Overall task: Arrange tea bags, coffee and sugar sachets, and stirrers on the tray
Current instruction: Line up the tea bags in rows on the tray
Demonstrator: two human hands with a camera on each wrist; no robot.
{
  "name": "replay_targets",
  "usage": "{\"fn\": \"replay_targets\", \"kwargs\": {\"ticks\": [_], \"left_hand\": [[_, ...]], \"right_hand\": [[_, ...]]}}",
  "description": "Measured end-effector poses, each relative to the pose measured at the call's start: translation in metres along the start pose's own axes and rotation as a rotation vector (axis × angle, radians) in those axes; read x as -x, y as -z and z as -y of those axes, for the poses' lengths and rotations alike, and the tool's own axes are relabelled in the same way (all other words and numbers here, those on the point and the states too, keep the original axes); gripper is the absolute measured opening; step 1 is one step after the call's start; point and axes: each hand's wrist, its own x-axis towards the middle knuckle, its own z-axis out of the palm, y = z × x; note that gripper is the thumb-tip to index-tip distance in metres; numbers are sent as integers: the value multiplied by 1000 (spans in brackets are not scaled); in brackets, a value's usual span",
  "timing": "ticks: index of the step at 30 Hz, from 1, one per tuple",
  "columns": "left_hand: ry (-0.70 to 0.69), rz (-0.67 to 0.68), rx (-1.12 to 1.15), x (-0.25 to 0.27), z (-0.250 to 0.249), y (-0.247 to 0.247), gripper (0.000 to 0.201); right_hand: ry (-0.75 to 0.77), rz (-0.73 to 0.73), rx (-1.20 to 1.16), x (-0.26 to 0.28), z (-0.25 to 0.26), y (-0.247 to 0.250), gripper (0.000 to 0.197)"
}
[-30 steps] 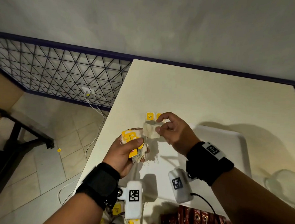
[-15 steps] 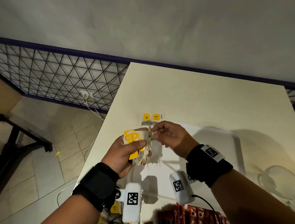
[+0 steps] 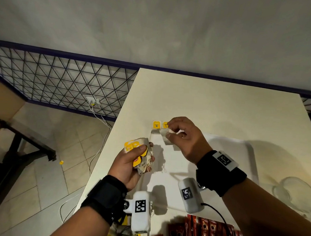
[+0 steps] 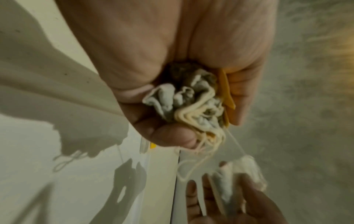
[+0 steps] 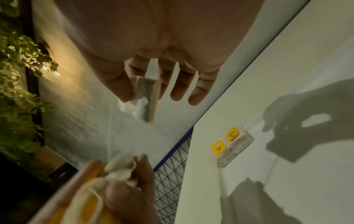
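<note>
My left hand (image 3: 131, 159) grips a bunch of tea bags (image 3: 142, 158) with yellow tags and tangled strings (image 4: 191, 106) above the tray's left edge. My right hand (image 3: 179, 135) pinches a single tea bag (image 5: 145, 97) between thumb and forefinger, over the far left corner of the white tray (image 3: 238, 153). Two tea bags with yellow tags (image 3: 156, 125) lie side by side at that corner (image 5: 226, 141), their tags over the rim. Red coffee sachets (image 3: 205, 230) lie at the near edge of the table.
A clear glass bowl (image 3: 294, 193) stands right of the tray. The cream table (image 3: 214, 102) ends close to the left of my left hand, above a tiled floor with cables. A metal lattice fence and a wall lie beyond the table.
My right hand drew one tea bag from the bunch in the left hand and carried it up and right toward the two bags at the tray corner. The left hand stayed put.
</note>
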Motion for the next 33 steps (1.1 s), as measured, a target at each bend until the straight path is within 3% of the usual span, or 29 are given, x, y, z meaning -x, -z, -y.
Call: {"fn": "replay_targets", "kwargs": {"ticks": [3, 9, 14, 19, 23, 28, 33], "left_hand": [[26, -51, 51, 0, 4, 2, 10], [85, -104, 218, -2, 7, 13, 19], [65, 92, 283, 7, 9, 19, 59], [77, 284, -36, 12, 4, 9, 92], [52, 272, -176, 11, 3, 6, 79], [64, 280, -344, 13, 6, 8, 69], [44, 273, -347, 15, 11, 12, 66]], "right_hand": [[-45, -10, -81, -1, 7, 3, 12], [-97, 5, -135, -1, 18, 10, 16], [-45, -11, -91, 1, 23, 10, 10], [-1, -43, -108, -2, 32, 10, 8], [82, -22, -142, -3, 45, 14, 19], [120, -43, -190, -3, 62, 14, 9], [148, 2, -190, -2, 73, 14, 9]]}}
